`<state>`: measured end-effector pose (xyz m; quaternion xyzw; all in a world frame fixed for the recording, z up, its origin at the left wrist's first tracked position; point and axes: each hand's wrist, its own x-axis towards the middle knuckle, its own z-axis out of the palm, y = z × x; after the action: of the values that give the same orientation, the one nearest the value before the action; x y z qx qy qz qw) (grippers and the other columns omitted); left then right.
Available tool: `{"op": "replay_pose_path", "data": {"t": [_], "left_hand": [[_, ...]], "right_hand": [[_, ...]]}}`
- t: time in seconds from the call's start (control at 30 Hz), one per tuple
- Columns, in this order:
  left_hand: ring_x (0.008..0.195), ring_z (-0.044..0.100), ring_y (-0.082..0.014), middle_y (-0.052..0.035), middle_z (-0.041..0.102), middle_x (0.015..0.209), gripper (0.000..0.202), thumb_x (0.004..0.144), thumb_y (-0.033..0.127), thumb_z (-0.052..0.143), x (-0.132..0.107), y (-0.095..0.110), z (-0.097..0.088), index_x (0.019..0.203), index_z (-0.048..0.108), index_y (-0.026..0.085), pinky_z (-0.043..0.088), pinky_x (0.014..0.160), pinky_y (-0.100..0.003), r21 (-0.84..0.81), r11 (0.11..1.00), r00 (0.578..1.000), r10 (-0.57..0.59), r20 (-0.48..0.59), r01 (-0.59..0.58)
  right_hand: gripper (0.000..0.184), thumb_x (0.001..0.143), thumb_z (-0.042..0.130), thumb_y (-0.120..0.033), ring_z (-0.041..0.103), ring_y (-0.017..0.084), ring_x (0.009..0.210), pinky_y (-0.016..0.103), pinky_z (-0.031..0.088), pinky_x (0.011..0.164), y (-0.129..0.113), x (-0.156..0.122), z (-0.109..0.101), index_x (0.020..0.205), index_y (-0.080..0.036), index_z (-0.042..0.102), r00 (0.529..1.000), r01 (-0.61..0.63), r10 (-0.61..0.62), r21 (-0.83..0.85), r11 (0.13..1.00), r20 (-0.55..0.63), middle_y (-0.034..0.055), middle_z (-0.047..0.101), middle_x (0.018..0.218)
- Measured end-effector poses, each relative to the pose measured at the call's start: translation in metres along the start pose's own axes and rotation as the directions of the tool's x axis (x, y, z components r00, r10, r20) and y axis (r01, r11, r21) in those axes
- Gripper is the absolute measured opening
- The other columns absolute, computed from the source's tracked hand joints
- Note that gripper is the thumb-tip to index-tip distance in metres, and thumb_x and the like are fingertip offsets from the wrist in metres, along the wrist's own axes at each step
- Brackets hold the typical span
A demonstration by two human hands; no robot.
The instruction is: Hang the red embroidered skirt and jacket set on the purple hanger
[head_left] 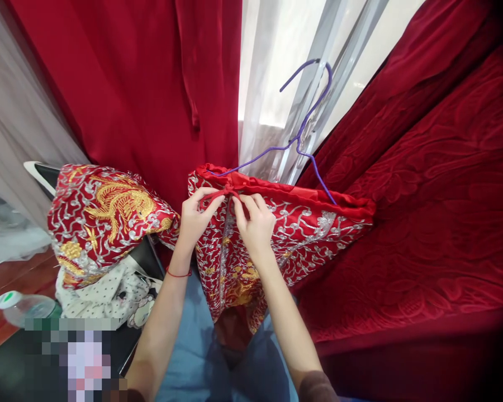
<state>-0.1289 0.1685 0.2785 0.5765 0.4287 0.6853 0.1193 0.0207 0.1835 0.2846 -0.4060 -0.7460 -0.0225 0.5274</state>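
Observation:
A red skirt [314,240] with silver and gold embroidery hangs in front of me, its gathered red waistband around the lower part of a purple hanger [305,120]. At the waistband is a red drawstring [228,191] in loops, like a bow. My left hand [195,215] pinches the drawstring on the left side, fingers closed. To the right of the knot, my right hand [255,220] also pinches it between thumb and fingers. The exact ends of the cord are partly hidden by my fingertips. Below my hands, the skirt drapes down to my knees.
A matching embroidered red garment [113,218] lies on a black chair [46,173] at left, over a polka-dot cloth [96,296]. A bottle [25,307] lies nearby. Red curtains [142,72] hang behind, and patterned dark red fabric [423,223] hangs at right.

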Motion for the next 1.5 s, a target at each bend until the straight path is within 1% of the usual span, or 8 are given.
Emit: {"op": "replay_pose_path", "data": {"t": [0.4,0.57,0.7,0.87,1.0,1.13,1.33,1.5], "left_hand": [[0.074,0.066,-0.0154,-0.0029,0.073,0.083,0.011,0.086,0.029,0.068,-0.007,-0.009,-0.009,0.085,0.071,0.019,0.052,0.072,-0.026,0.315,0.948,0.984,0.019,-0.179,0.039],[0.075,0.061,-0.0196,-0.0041,0.067,0.079,0.008,0.087,0.023,0.062,-0.013,-0.011,-0.011,0.080,0.063,0.020,0.049,0.076,-0.032,0.540,0.835,0.969,0.032,-0.244,0.108],[0.090,0.061,-0.0247,-0.0079,0.067,0.091,0.003,0.088,0.021,0.059,-0.017,-0.009,-0.008,0.090,0.062,0.021,0.047,0.089,-0.039,0.617,0.786,0.985,0.071,-0.159,0.043],[0.093,0.063,-0.0227,-0.0070,0.068,0.099,0.016,0.088,0.021,0.055,-0.020,0.005,0.001,0.103,0.062,0.021,0.046,0.093,-0.038,0.465,0.881,0.990,0.127,-0.064,-0.083],[0.084,0.064,-0.0195,-0.0037,0.070,0.091,0.023,0.097,0.032,0.045,-0.023,0.017,0.004,0.102,0.065,0.022,0.049,0.083,-0.032,0.235,0.971,0.995,0.032,0.092,-0.053],[0.080,0.065,-0.0157,-0.0009,0.071,0.088,0.019,0.093,0.039,0.061,-0.024,0.020,0.007,0.097,0.066,0.022,0.049,0.077,-0.026,0.177,0.984,1.000,-0.001,0.016,-0.001],[0.079,0.066,-0.0159,-0.0022,0.074,0.088,0.021,0.095,0.039,0.059,-0.024,0.018,0.002,0.096,0.072,0.021,0.050,0.077,-0.026,0.184,0.982,0.997,0.041,-0.062,-0.029],[0.084,0.067,-0.0176,-0.0043,0.075,0.096,0.023,0.095,0.038,0.059,-0.023,0.019,-0.010,0.099,0.074,0.021,0.051,0.079,-0.028,0.228,0.972,0.997,0.063,-0.042,-0.052]], "right_hand": [[0.028,0.099,0.055,-0.037,0.061,0.012,0.069,0.024,0.041,0.062,0.014,0.000,-0.015,0.095,-0.020,0.077,0.988,-0.062,0.057,-0.028,0.998,-0.141,0.0040,0.070,0.085],[0.030,0.099,0.053,-0.036,0.054,0.011,0.061,0.025,0.039,0.061,0.022,-0.001,-0.025,0.085,-0.019,0.074,0.974,-0.104,0.093,-0.043,0.994,-0.207,0.0028,0.067,0.076],[0.031,0.099,0.053,-0.037,0.054,0.011,0.062,0.024,0.038,0.061,0.032,0.000,-0.039,0.083,-0.019,0.072,1.000,-0.004,0.003,-0.047,0.999,-0.021,0.0024,0.065,0.077],[0.035,0.095,0.060,-0.049,0.053,0.011,0.059,0.024,0.028,0.055,0.029,-0.004,-0.049,0.075,-0.021,0.068,0.856,0.153,-0.125,-0.013,0.988,0.502,-0.0003,0.066,0.073],[0.046,0.103,0.043,-0.046,0.056,0.012,0.059,0.025,0.030,0.057,0.023,-0.003,-0.045,0.073,-0.020,0.067,0.949,-0.028,0.026,0.003,1.000,0.314,0.0017,0.066,0.068],[0.030,0.100,0.047,-0.041,0.059,0.015,0.058,0.025,0.037,0.059,0.024,0.008,-0.032,0.095,-0.022,0.070,0.966,-0.198,0.163,0.167,0.966,0.201,0.0004,0.066,0.065],[0.039,0.096,0.050,-0.054,0.051,0.012,0.051,0.024,0.038,0.054,0.018,0.015,-0.005,0.085,-0.020,0.067,0.879,-0.417,0.217,0.464,0.781,0.424,-0.0032,0.057,0.055],[0.038,0.083,0.068,-0.054,0.033,0.006,0.043,0.021,0.024,0.044,0.009,0.012,0.004,0.096,-0.018,0.066,0.731,-0.647,0.075,0.654,0.392,0.678,-0.0099,0.046,0.051]]}}
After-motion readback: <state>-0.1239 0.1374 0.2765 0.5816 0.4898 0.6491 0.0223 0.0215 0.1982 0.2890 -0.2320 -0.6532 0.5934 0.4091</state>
